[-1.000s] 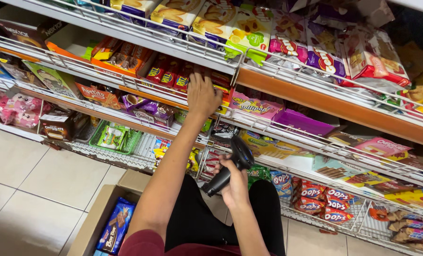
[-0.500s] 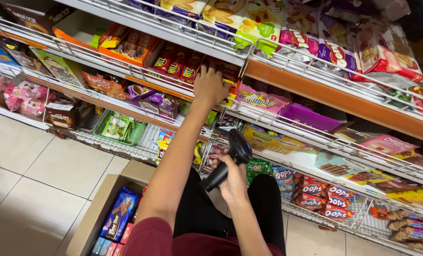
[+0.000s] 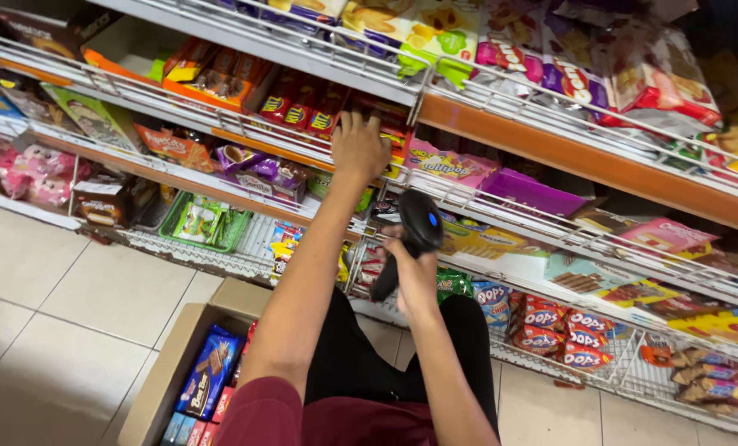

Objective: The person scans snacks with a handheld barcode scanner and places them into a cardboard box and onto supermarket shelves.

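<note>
Scanner (image 3: 410,239), black plastic, right hand (image 3: 414,277)

Across the 3 pictures the left hand (image 3: 359,149) pushes further into the red snack packets (image 3: 307,106) on the wire shelf (image 3: 245,128), its fingers now buried behind the rail. The right hand (image 3: 414,272) lifts the black handheld scanner (image 3: 410,239) slightly and tips its head toward the shelf. The cardboard box (image 3: 179,347) on the floor shows more fully now.
</note>
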